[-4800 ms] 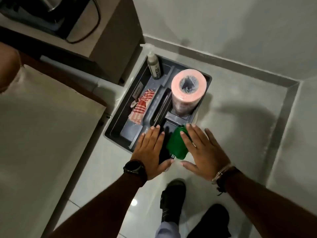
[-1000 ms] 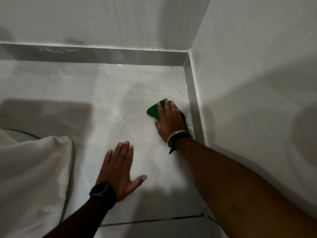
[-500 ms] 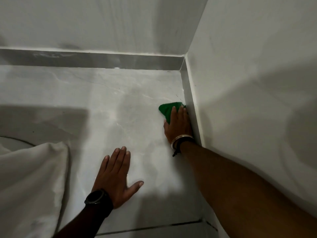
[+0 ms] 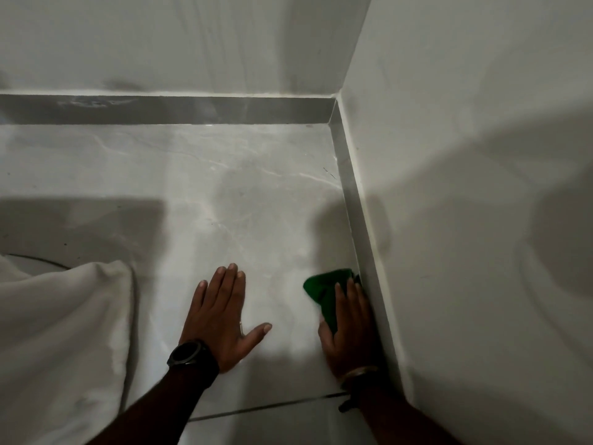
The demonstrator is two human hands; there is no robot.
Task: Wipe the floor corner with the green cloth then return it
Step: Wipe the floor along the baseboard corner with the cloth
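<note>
My right hand (image 4: 349, 326) presses flat, fingers together, on the green cloth (image 4: 327, 289), which pokes out toward 11 o'clock against the skirting (image 4: 356, 220), the corner far off at 12, while my left hand (image 4: 224, 316) braces spread on the floor (image 4: 224, 187).

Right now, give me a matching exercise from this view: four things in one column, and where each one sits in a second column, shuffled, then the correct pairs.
Things
1. crumpled green cloth
2. black round wristwatch
3. white draped fabric
4. left hand

Places
A. lying at the left edge of the view
B. spread flat on the bare grey marble floor tile
C. pressed under the right hand against the grey skirting
D. strapped on the left wrist

Pairs: 1-C, 2-D, 3-A, 4-B
</note>
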